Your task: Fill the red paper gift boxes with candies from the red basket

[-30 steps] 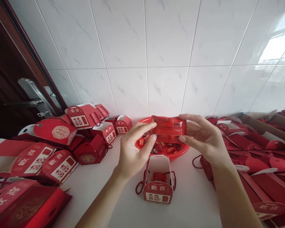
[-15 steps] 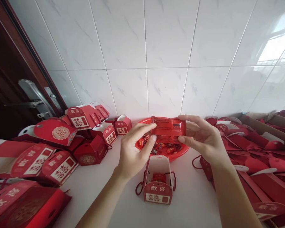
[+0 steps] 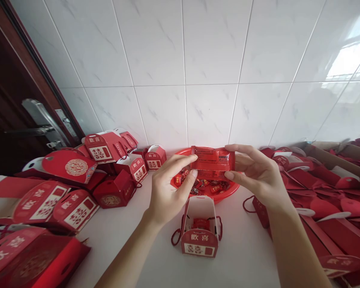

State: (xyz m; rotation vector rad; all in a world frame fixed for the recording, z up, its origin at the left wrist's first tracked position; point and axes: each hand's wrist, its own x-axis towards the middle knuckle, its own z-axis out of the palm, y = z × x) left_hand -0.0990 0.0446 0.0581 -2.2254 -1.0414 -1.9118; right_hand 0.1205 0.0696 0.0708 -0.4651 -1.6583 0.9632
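Note:
Between my two hands a red shiny wrapped packet [image 3: 213, 159] with small dark print is held level by its ends. My left hand [image 3: 171, 188] pinches its left end between thumb and fingers. At the right end, my right hand [image 3: 259, 176] grips it the same way. Behind and below the packet stands a red plastic basin [image 3: 228, 196] with several wrapped candies [image 3: 216, 187] in it. In front of the basin sits a small red and white gift box [image 3: 199, 243], its top open, with red cord handles and a red wrapped piece inside.
Several red gift boxes [image 3: 109, 193] are piled on the left of the white table [image 3: 165, 260]. More red boxes [image 3: 327, 224] and a cardboard carton [image 3: 333, 160] crowd the right side. A tiled wall [image 3: 159, 112] rises behind, with a dark door [image 3: 15, 88] at left.
Almost nothing differs. Both hands keep the packet in the same place, and the view has shifted very slightly.

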